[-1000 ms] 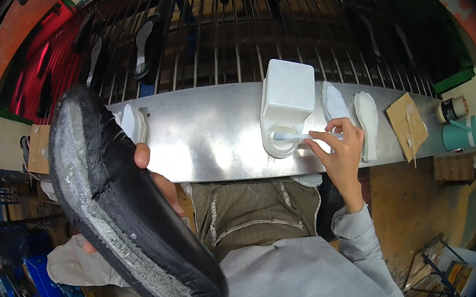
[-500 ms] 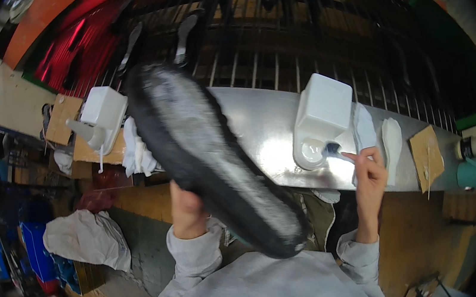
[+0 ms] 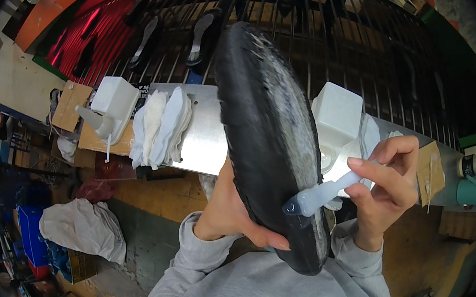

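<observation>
My left hand (image 3: 229,210) grips a black shoe upper (image 3: 261,139) from its left side, with the thumb across its near end. The shoe stands tilted on edge in front of me, its black side wall toward me and its grey-white underside (image 3: 292,105) turned to the right. Between the fingers and thumb of my right hand (image 3: 388,183) is a pale brush (image 3: 322,194). Its dark-tipped head lies against the shoe's side near the lower edge of the underside. Partly hidden behind the shoe stands a white dispenser (image 3: 339,114) with a round cup.
A metal ledge (image 3: 206,140) carries folded white pieces (image 3: 163,125) and, at left, another white dispenser (image 3: 114,101). Beyond runs a barred rack (image 3: 320,41) with other shoes (image 3: 202,36). Cardboard (image 3: 430,171) and a turquoise jug (image 3: 475,189) are at right; a white sack (image 3: 80,229) is low left.
The shoe has swung upright and to the right, its underside now facing right. My right hand has lifted the brush from the dispenser's cup and brought it left against the shoe.
</observation>
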`<state>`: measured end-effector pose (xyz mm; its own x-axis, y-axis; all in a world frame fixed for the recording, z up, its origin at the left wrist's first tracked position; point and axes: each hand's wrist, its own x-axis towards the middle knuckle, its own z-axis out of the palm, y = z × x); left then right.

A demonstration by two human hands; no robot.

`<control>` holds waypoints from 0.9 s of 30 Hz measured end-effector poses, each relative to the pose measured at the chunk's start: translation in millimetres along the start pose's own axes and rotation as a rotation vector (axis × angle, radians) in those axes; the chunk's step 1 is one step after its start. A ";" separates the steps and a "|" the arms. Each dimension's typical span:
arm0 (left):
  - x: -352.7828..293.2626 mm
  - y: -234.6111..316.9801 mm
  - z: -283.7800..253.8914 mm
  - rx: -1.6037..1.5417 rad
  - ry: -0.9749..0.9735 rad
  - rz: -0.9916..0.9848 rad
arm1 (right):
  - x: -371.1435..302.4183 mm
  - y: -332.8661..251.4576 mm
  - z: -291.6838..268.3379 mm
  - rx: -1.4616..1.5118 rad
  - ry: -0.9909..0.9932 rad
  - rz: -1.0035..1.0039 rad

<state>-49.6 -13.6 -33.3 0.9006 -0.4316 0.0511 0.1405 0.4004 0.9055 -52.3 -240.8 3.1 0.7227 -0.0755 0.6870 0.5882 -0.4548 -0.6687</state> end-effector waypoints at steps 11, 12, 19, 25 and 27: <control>5.3 4.2 3.1 0.346 -0.130 0.156 | 26.9 -7.4 -3.5 -0.112 0.080 -0.071; 6.7 4.0 3.1 0.368 -0.135 0.170 | 28.3 -7.2 -5.1 -0.123 0.088 -0.072; 11.9 5.6 7.7 0.500 -0.153 0.381 | 37.6 -6.3 -9.6 -0.179 0.141 -0.106; 12.8 7.9 9.4 0.620 -0.166 0.390 | 46.2 -6.5 -14.5 -0.219 0.179 -0.115; 10.5 13.8 10.3 0.626 -0.188 0.363 | 49.5 -4.5 -14.4 -0.214 0.197 -0.105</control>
<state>-42.4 -21.0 -15.9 0.7522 -0.5135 0.4130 -0.4634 0.0333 0.8855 -24.4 -255.3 44.2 0.5654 -0.1794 0.8051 0.5509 -0.6443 -0.5305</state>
